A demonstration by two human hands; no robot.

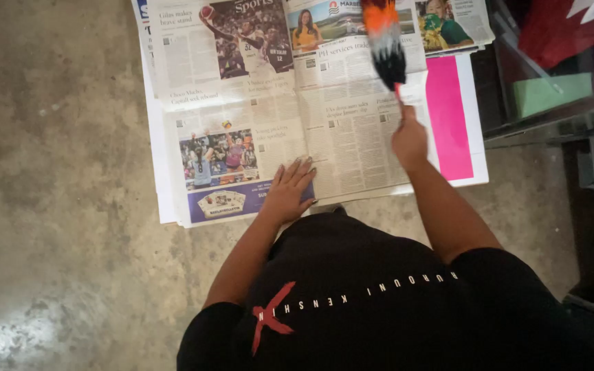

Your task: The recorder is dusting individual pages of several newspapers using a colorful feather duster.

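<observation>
Black T-shirt (379, 309): nearest the camera, filling the lower frame; light lettering and a red mark on the cloth, worn by the person, both arms reaching forward from it.

Left hand (289, 192): released, fingers spread, palm flat on the lower edge of the newspaper (262, 103), beside a coloured sports photograph.

Right hand (409, 141): clenched around the thin handle of a feather duster (385, 45), raised above the right half of the newspaper. The duster points away from the person; its head is orange at the far end, pale in the middle and black next to the handle, blurred in the picture.

Newspaper: several sheets, spread open and overlapping on the floor straight ahead of the person, printed columns and colour photographs face up.

White sheet (479, 137): lies under the newspaper's right edge, with a bright pink strip (448, 117) on it.

Concrete floor (56, 206): grey, mottled, carries all of the paper.

Glass-fronted cabinet (572, 103): at the right edge, just beside the paper, a green block and red material showing behind the glass.
</observation>
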